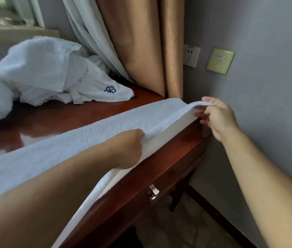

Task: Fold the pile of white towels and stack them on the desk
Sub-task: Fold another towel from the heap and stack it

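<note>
Task at an early stage: one towel (70,145) stretched along the front of the tabletop (61,115) across mid-frame, left hand (129,149) gripping its near edge, right hand (216,117) pinching its end; rumpled pile (48,70) unfolded at upper left, no folded stack in view.

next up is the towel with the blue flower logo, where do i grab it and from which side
Probably pinch the logo towel at its free corner just past the blue flower, coming in from the curtain side over the bare desk. That corner lies flat and exposed; the rest is tucked under the crumpled pile.
</note>
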The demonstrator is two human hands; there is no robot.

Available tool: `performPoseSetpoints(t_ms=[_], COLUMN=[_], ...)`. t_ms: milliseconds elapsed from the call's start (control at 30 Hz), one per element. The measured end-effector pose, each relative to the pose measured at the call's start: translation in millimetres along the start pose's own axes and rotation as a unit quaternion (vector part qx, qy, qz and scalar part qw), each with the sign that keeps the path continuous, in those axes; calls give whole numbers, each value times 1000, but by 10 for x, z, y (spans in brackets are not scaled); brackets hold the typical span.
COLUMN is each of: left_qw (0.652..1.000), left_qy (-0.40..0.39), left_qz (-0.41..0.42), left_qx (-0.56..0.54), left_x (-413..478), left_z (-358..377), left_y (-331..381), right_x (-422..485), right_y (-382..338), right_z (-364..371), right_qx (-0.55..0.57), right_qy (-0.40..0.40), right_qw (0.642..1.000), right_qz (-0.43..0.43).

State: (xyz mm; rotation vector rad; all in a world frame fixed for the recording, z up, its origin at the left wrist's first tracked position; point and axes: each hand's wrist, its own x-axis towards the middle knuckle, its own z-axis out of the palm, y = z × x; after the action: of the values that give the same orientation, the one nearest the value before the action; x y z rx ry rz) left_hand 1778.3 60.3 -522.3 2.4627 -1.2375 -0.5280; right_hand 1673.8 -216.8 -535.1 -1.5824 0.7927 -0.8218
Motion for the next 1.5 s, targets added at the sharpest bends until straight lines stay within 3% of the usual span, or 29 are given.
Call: performPoseSetpoints(t_ms=[67, 200, 400, 567, 667, 767, 867, 1000, 1133, 1300, 1400, 1500], left_qw=[999, 995, 980, 965, 962, 962, 965, 971, 966, 954, 945, 938], left_qy=[37, 90, 116, 161, 179, 195, 198, 175, 156, 159, 176, 189], left_qz=[-18, -19, -55, -101, -99, -94, -95, -123, -178, -239, -263, -274], left_qx=[-24, 28, 149, 183, 180, 166, 146, 104, 100, 87, 81, 91], left_x=[41, 103, 301, 485, 526, 484, 316, -210, -981, -1845, -2224, -2503], left_z=[-23, -136, -368, -393, -360, -329, -324, -346, -332, -331, -347, -374], left_y=[-23, -115, -437, -788, -869, -944, -1031, -1145, -1248, -1363, -1409, -1451], right_x=[110, 382, 758, 974, 1029, 965, 798, 290, -508, -1347, -1671, -1926], right_y=[-5, -6, 2, 41, 83, 120, 95, -5, -166, -423, -477, -462], right_z=[54, 164, 440, 693, 771, 814, 913, 1283, 1809, 2235, 2387, 2546], right_qx=[-138, -339, -468, -489, -545, -547, -547, -459, -362, -337, -333, -316], right_qy=[16, 98, 71, 30, 13, 55, 104, 9, -179, -378, -419, -414], right_qw=[988, 916, 857, 842, 811, 822, 814, 846, 848, 769, 715, 689], right_qz=[-71, -191, -204, -225, -212, -150, -166, -270, -343, -392, -451, -504])
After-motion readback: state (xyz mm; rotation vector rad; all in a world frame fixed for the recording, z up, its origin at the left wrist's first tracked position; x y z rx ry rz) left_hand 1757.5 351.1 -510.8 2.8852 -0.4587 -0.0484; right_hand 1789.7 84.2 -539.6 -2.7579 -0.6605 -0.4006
